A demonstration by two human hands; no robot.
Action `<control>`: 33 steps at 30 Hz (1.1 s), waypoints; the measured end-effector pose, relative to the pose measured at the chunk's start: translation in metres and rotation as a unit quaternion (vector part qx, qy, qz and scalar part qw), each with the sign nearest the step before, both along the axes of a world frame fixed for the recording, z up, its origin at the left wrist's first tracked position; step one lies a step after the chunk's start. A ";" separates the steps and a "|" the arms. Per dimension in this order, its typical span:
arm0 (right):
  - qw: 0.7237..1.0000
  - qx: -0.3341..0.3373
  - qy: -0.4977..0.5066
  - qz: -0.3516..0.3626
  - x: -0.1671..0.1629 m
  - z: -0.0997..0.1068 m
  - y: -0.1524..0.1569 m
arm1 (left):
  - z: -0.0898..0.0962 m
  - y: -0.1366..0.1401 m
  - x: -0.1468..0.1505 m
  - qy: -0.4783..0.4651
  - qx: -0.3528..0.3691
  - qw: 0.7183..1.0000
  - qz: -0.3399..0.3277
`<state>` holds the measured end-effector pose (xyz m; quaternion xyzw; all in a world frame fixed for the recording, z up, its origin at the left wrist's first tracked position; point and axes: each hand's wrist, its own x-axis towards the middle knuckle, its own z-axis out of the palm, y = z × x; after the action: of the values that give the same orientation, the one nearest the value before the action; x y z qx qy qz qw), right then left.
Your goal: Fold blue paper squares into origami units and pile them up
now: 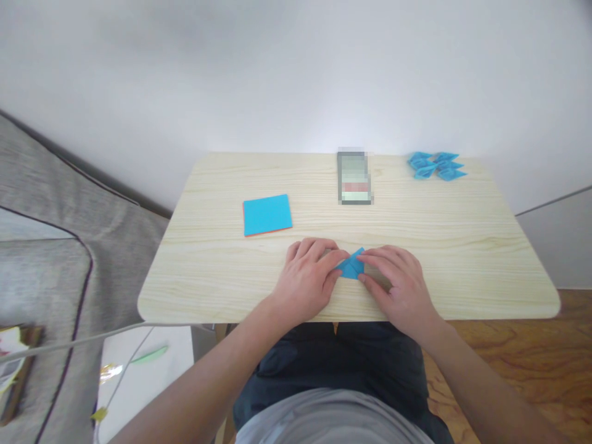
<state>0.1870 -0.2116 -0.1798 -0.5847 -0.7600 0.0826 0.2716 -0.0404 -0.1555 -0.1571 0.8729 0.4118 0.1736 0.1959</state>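
Note:
A small piece of folded blue origami paper [352, 266] lies near the front edge of the table, between my two hands. My left hand [311, 271] pinches its left corner between thumb and forefinger. On the other side, my right hand [396, 277] has its fingertips at the upper right edge and its thumb at the lower right corner, closed on the paper. Diagonal creases and a pointed flap show on the paper. Up and to the left rests a stack of square paper sheets [267, 215], blue on top with a red-orange edge beneath.
Several folded blue paper shapes [437, 166] sit at the table's back right. A phone-like device [354, 177], blurred out, lies at the back middle. The pale wooden table [198, 265] meets a white wall behind. A grey sofa [115, 259] and a cable [115, 331] are at the left.

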 end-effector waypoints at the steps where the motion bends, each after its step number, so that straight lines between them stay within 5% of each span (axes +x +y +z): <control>1: 1.000 0.003 -0.002 0.007 0.002 0.000 0.002 | 0.001 -0.003 -0.002 0.000 -0.003 1.000 -0.006; 7: 0.996 -0.012 -0.039 0.083 0.020 0.010 0.020 | 0.008 -0.014 -0.010 -0.005 -0.024 0.999 -0.034; 15: 0.986 -0.012 -0.104 0.127 0.025 0.034 0.053 | 0.016 0.006 0.006 0.022 0.011 1.000 -0.020; 33: 0.996 0.029 -0.002 -0.083 -0.017 0.002 -0.022 | 0.019 -0.012 0.019 0.122 0.003 0.992 0.022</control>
<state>0.1696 -0.2334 -0.1778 -0.6379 -0.7114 0.0360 0.2929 -0.0216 -0.1674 -0.1381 0.8789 0.4511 0.0713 0.1379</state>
